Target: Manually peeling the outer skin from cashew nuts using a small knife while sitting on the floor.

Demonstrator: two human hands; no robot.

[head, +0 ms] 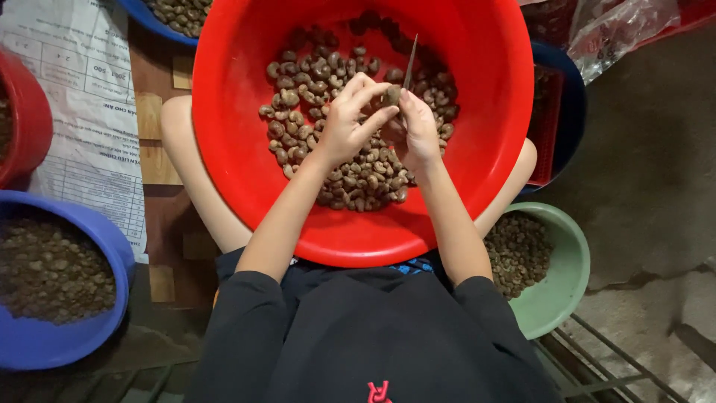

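Right, big red basin (246,149) at frame centre, resting on the person's lap, holds a heap of brown cashew nuts (358,179) in its middle. Left hand (347,123) over the heap, its grip pinching one nut (391,95) between thumb and fingertips. Right hand (418,130) just beside it, grip pressed together around a thin knife (410,63); blade points up toward the top of the frame, tip end near the held nut. Handle hidden inside the fist.

Blue basin (45,351) at lower left, full of small dull brown pieces, too blurred to tell nuts from shells. Green bowl (567,276) at lower right, half under the red basin and right forearm, same kind of small brown bits in it. Another blue basin (145,15) at top left, cut off by the frame edge, nuts inside. Red container (30,119) at left edge, mostly cut off, contents unclear. Dark blue tub (570,112) behind the red basin at right, with a red crate (548,127) in it, mostly hidden.

White woven sack (89,112) with printed table lines lies flat at upper left. Clear crumpled plastic bag (619,30) at top right. Concrete floor (641,172) on the right.
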